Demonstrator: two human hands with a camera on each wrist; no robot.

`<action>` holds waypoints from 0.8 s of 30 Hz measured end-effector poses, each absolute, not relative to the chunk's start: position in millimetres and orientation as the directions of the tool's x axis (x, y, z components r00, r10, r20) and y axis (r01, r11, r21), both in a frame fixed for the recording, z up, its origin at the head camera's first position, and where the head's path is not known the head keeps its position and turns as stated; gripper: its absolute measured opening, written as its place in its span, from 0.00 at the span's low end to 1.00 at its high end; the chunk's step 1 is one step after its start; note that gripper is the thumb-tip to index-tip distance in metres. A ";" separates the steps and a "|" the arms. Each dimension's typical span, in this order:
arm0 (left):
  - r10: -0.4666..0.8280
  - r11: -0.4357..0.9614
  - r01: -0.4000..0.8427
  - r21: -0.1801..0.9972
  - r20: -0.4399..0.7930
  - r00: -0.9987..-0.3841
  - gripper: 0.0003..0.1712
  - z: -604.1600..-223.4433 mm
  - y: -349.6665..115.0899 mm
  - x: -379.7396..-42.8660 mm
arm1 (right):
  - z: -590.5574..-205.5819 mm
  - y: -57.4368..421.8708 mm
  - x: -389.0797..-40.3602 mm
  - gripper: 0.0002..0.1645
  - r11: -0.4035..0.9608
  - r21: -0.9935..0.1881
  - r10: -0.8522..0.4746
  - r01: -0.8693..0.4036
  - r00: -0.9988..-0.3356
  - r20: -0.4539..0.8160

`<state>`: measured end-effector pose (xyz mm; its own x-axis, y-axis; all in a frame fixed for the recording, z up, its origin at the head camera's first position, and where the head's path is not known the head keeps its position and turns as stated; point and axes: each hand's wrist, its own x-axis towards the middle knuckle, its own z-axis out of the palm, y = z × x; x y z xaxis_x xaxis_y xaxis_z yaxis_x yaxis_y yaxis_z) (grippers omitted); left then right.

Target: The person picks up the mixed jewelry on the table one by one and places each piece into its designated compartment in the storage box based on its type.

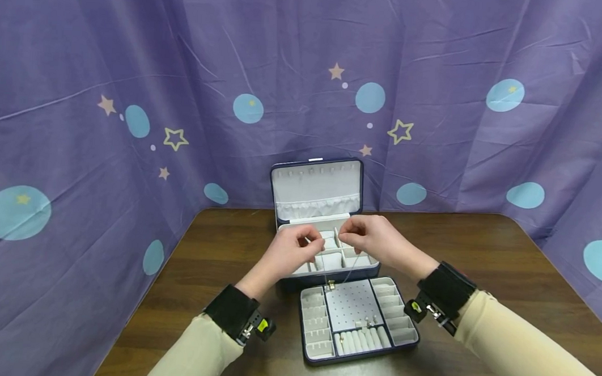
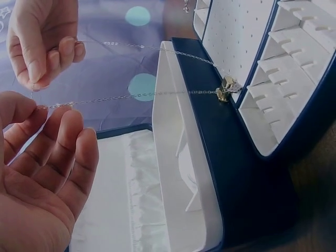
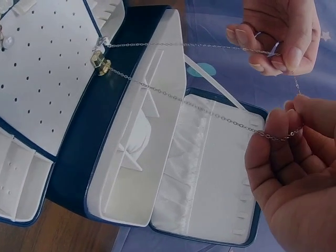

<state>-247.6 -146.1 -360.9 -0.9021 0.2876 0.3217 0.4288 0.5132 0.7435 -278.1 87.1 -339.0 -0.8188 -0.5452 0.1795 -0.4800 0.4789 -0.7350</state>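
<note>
A thin silver necklace (image 2: pixel 118 98) hangs from both hands, its pendant (image 2: pixel 226 89) with a gold-coloured, clear piece at the bottom of the loop. My left hand (image 1: pixel 291 251) pinches one part of the chain between thumb and fingertip. Opposite it, my right hand (image 1: pixel 377 240) pinches another part, with a short stretch of chain between the two hands in the right wrist view. Both hands are above the opened jewelry box (image 1: pixel 286 277). In the head view the pendant shows by the back edge of the jewelry tray (image 1: pixel 351 304); whether it touches cannot be told.
The box's lid (image 1: pixel 316 186) stands raised at the back, with hooks and a gathered pocket inside. Small earrings (image 1: pixel 368 321) sit on the tray's perforated panel, above its ring rolls (image 1: pixel 361 340). Under everything is a wooden table (image 1: pixel 216 251), with a purple curtain (image 1: pixel 308 58) behind.
</note>
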 end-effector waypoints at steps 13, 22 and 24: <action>0.307 0.390 0.295 0.872 0.179 -0.935 0.07 -359.3 -146.6 -250.8 | -328.9 77.3 -278.6 0.04 0.469 -0.703 -0.573 -0.534 -0.790 0.218; 0.347 0.400 0.310 0.862 0.171 -0.922 0.09 -346.3 -145.2 -249.9 | -319.1 70.3 -277.5 0.04 0.480 -0.680 -0.585 -0.554 -0.780 0.223; 0.338 0.422 0.332 0.844 0.193 -0.921 0.08 -343.2 -144.5 -249.9 | -317.5 69.7 -277.4 0.04 0.482 -0.677 -0.586 -0.556 -0.779 0.223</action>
